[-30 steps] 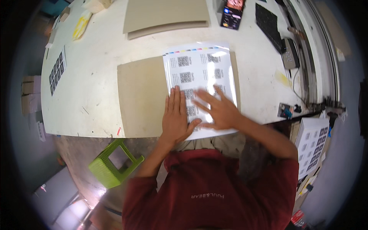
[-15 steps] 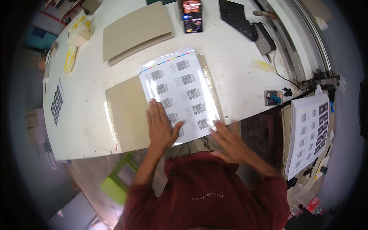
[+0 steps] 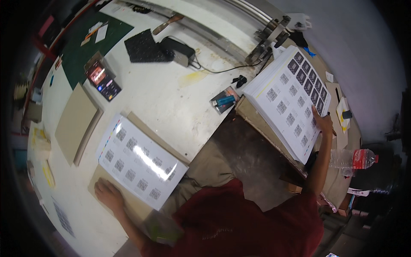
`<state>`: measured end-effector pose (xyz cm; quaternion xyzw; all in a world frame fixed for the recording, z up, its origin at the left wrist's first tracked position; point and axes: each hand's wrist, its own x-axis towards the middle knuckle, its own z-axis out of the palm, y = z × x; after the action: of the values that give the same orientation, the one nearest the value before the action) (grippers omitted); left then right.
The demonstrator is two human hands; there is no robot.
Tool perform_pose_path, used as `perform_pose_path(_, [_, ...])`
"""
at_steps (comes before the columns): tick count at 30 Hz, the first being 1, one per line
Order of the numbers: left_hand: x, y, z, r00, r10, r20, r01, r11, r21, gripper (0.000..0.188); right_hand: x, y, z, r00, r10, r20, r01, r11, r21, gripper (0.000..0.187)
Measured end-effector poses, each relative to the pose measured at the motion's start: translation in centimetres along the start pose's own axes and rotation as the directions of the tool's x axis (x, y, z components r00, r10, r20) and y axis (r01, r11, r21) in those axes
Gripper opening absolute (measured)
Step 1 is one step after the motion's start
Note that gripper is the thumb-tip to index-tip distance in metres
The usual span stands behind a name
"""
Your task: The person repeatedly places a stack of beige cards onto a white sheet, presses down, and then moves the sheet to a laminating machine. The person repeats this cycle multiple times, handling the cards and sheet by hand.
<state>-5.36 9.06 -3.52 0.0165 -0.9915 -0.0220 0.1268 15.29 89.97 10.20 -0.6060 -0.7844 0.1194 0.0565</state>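
A glossy sheet printed with rows of square codes [image 3: 128, 171] lies on a greyish-brown board [image 3: 100, 173] at the front edge of the white table. My left hand [image 3: 109, 196] rests on the board's left part beside the sheet, fingers lying loosely with nothing in them. To the right, a thick stack of similar printed sheets [image 3: 280, 118] lies on a side table. My right hand [image 3: 324, 124] is at that stack's right edge, thumb on the top sheet and the other fingers at the rim, partly hidden. How many sheets it pinches does not show.
Another folded board [image 3: 77, 124], a lit phone [image 3: 105, 83], a black pad [image 3: 147, 47], a black adapter [image 3: 177, 51] with a cable and a blue lighter [image 3: 224, 100] lie on the table. A plastic bottle [image 3: 353, 159] lies right of my right arm. A gap separates the two tables.
My view has turned to the right. My right hand has left the sheet in front of me and reached the stack. My left hand has moved off the sheet onto the board.
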Motion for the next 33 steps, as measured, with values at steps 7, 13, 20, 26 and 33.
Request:
perform_pose_path(7, [5.7,3.3,-1.1,0.99,0.095,-0.103,-0.1,0.994,-0.041,0.046,-1.4,0.9,1.5,0.945,0.046,-0.325,-0.081,0.992,-0.097,0.082])
perform_pose_path(13, [10.5,13.9,-4.2,0.921,0.307,-0.241,-0.37,0.882,-0.291,0.045,0.3,5.3,-0.5,0.786,-0.127,-0.605,0.116,0.992,-0.057,0.04])
perform_pose_path(20, [14.8,26.4,-6.7,0.798,0.534,-0.279,-0.587,0.583,-0.562,0.055,9.7,11.1,-11.1,0.798,0.165,-0.58,0.487,0.39,0.781,0.041])
perform_pose_path(26, [19.8,38.3,-6.7,0.617,0.671,-0.411,-0.712,0.254,-0.655,0.047,20.8,-4.1,-12.0,0.876,-0.001,-0.482,0.482,-0.013,0.876,0.038])
perform_pose_path(33, [25.8,52.9,-4.9,0.777,0.596,-0.201,-0.33,0.114,-0.937,0.039,32.5,-25.3,-6.0,0.876,-0.182,-0.447,0.428,-0.138,0.893,0.027])
